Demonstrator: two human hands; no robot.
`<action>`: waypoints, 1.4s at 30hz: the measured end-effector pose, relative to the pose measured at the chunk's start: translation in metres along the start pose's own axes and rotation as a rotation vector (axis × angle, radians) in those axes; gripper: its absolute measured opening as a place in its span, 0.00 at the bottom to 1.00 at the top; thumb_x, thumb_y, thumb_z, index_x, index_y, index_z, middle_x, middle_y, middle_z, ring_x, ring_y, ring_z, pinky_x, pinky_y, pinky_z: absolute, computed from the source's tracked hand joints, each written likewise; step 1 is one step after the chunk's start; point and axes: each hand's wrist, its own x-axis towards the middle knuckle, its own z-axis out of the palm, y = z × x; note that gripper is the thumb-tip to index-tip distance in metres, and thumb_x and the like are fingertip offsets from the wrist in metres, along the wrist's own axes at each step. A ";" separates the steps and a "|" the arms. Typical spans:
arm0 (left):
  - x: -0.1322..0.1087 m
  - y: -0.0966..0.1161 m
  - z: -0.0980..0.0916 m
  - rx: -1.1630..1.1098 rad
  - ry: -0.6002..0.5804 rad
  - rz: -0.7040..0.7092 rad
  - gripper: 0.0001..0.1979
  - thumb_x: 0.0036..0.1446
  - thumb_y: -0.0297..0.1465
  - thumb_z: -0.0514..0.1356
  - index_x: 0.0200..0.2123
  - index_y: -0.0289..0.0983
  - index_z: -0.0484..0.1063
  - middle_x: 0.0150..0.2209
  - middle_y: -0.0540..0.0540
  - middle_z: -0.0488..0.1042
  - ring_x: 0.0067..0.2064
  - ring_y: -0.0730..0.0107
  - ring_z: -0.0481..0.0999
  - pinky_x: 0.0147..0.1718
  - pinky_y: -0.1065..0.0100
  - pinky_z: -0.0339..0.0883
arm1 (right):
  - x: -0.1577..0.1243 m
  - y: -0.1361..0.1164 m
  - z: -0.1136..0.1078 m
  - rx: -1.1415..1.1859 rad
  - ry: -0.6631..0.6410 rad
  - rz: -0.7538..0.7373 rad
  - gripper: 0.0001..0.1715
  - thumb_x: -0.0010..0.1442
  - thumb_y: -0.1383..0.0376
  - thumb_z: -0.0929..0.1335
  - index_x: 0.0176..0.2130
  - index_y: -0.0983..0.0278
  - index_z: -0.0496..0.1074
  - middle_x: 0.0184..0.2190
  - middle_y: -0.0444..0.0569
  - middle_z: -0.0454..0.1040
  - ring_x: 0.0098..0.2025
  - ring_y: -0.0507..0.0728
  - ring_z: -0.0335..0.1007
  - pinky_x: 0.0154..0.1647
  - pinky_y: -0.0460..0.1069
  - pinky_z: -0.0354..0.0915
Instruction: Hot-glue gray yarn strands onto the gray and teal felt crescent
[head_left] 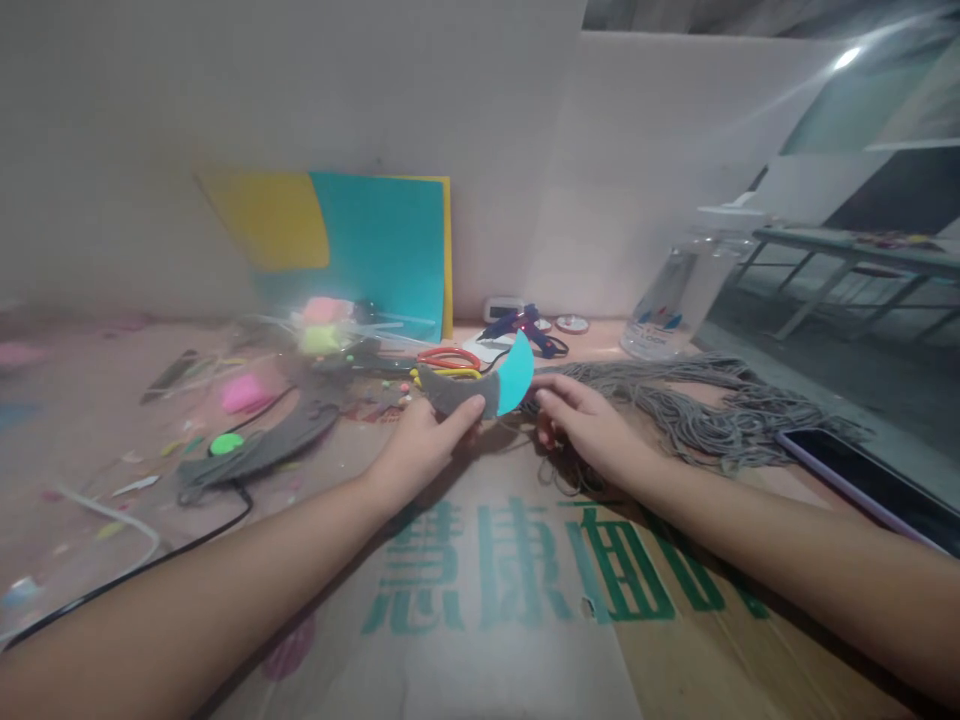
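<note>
My left hand (442, 430) pinches a crescent-shaped piece, thumb in front. Grey yarn wraps most of this crescent (465, 393); its right tip is bare turquoise (516, 375). Just right of that tip is my right hand (577, 415), fingers curled and thumb against the forefinger. Loose grey yarn (574, 475) trails beneath my right hand and seems to run into its fingers, though the strand in the pinch is hard to see. Behind my right wrist spreads a big bundle of grey yarn (697, 410).
Behind the crescent lie red-handled scissors (448, 358) and a blue glue gun (525, 325). Turquoise and yellow sheets (382, 255) lean on the wall. A clear bottle (667, 300) and a phone (862, 480) are right. Another grey-wrapped crescent (270, 445) lies left, near a black cable (202, 545).
</note>
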 end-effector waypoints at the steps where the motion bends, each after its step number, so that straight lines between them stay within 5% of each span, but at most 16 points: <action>1: 0.000 0.001 -0.001 0.018 0.009 0.011 0.19 0.58 0.45 0.58 0.25 0.35 0.68 0.22 0.50 0.69 0.25 0.73 0.67 0.26 0.71 0.61 | -0.001 0.000 0.002 -0.046 -0.040 -0.002 0.19 0.62 0.56 0.65 0.49 0.63 0.69 0.22 0.40 0.67 0.20 0.50 0.62 0.21 0.46 0.61; 5: -0.002 0.005 -0.004 0.105 0.065 0.031 0.21 0.59 0.46 0.57 0.23 0.35 0.67 0.22 0.51 0.68 0.25 0.73 0.66 0.26 0.72 0.59 | -0.010 -0.004 0.010 -0.357 -0.170 -0.132 0.12 0.63 0.62 0.64 0.43 0.63 0.72 0.28 0.45 0.74 0.25 0.51 0.67 0.27 0.46 0.63; 12: -0.005 0.011 -0.004 0.258 0.094 0.081 0.20 0.59 0.42 0.57 0.21 0.36 0.68 0.22 0.51 0.71 0.26 0.71 0.70 0.29 0.71 0.62 | -0.025 -0.017 0.012 -1.024 -0.240 -0.631 0.13 0.65 0.64 0.63 0.33 0.66 0.74 0.29 0.49 0.76 0.31 0.53 0.69 0.33 0.47 0.61; 19: -0.013 0.015 0.001 0.407 0.073 0.271 0.12 0.59 0.38 0.57 0.33 0.35 0.76 0.35 0.47 0.80 0.39 0.64 0.77 0.42 0.67 0.68 | -0.027 -0.018 0.018 -1.107 -0.160 -0.977 0.15 0.66 0.67 0.61 0.32 0.67 0.73 0.27 0.49 0.76 0.28 0.53 0.68 0.30 0.47 0.60; 25: -0.014 0.013 0.002 0.483 0.018 0.365 0.13 0.60 0.37 0.57 0.39 0.35 0.77 0.36 0.47 0.81 0.42 0.60 0.79 0.49 0.62 0.68 | -0.026 -0.028 0.005 -1.162 -0.115 -0.942 0.16 0.67 0.65 0.61 0.33 0.67 0.74 0.25 0.48 0.75 0.28 0.53 0.67 0.29 0.48 0.58; 31: -0.013 0.011 0.002 0.420 -0.093 0.370 0.17 0.61 0.35 0.56 0.51 0.36 0.73 0.50 0.45 0.78 0.53 0.60 0.74 0.56 0.62 0.64 | -0.012 -0.042 -0.013 -1.256 -0.015 -1.035 0.16 0.67 0.63 0.62 0.31 0.67 0.73 0.25 0.48 0.73 0.29 0.53 0.64 0.30 0.49 0.55; 37: -0.010 0.009 0.001 0.316 -0.149 0.291 0.18 0.61 0.37 0.57 0.51 0.35 0.72 0.52 0.45 0.77 0.52 0.60 0.75 0.53 0.63 0.66 | -0.008 -0.052 -0.022 -1.393 -0.080 -1.180 0.14 0.67 0.65 0.62 0.34 0.66 0.73 0.29 0.49 0.73 0.32 0.55 0.63 0.32 0.50 0.54; 42: -0.010 0.009 0.000 0.307 -0.149 0.188 0.18 0.60 0.40 0.57 0.49 0.37 0.73 0.46 0.45 0.79 0.46 0.59 0.77 0.45 0.64 0.70 | -0.005 -0.052 -0.028 -1.376 -0.105 -1.004 0.14 0.67 0.67 0.60 0.36 0.65 0.73 0.31 0.50 0.73 0.34 0.56 0.64 0.35 0.51 0.56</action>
